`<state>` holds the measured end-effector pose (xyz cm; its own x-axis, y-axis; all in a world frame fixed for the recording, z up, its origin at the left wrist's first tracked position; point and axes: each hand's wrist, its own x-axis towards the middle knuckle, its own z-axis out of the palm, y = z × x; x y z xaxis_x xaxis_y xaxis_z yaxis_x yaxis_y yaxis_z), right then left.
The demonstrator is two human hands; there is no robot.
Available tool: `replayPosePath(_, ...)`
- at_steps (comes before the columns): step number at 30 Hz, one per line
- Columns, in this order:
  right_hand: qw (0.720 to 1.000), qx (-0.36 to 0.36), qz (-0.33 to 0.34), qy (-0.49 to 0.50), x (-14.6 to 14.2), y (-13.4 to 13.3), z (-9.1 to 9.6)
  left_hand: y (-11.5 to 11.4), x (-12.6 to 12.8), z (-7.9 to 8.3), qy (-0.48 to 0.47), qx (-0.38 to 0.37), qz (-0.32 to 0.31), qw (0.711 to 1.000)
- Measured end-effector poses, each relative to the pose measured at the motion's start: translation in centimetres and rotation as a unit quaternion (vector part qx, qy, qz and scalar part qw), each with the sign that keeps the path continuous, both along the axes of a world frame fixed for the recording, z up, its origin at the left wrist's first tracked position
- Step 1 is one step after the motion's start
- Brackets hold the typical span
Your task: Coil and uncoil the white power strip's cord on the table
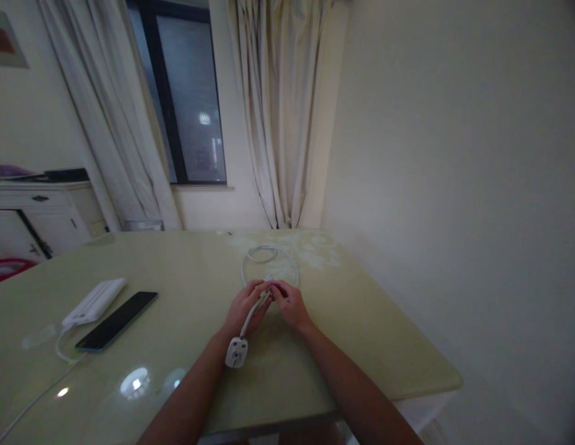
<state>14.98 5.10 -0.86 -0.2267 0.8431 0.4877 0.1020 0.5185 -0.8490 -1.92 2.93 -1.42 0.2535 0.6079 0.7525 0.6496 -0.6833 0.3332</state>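
Both my hands meet over a white cable [269,253] on the pale green table [371,346]. My left hand [245,306] is closed around the cable just above its white plug [236,352], which lies by my left wrist. My right hand [290,304] pinches the same cable close to the left fingers. Beyond the hands the cable curls into a loop on the tabletop.
A white power strip [95,301] and a dark phone [117,320] lie at the left, with a thin white cord [32,402] trailing to the front edge. A white cabinet [41,216] stands at far left. Curtains [278,111] and a dark window [185,93] are behind the table; a wall runs along the right.
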Motion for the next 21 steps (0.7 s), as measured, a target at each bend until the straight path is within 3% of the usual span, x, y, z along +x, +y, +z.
replayPosePath(6, 0.999, 0.043, 0.025, -0.017, -0.02, 0.41, -0.67, 0.26, 0.07, -0.09, -0.045, 0.004, -0.025, 0.999)
replayPosePath(10, 0.992, 0.114, 0.015, -0.060, 0.04, 0.70, -0.91, 0.38, 0.04, -0.26, -0.101, 0.010, -0.019, 0.995)
replayPosePath(21, 0.973, 0.181, -0.094, -0.107, -0.17, 0.46, -0.97, -0.15, 0.51, -0.22, -0.129, -0.036, 0.022, 0.991)
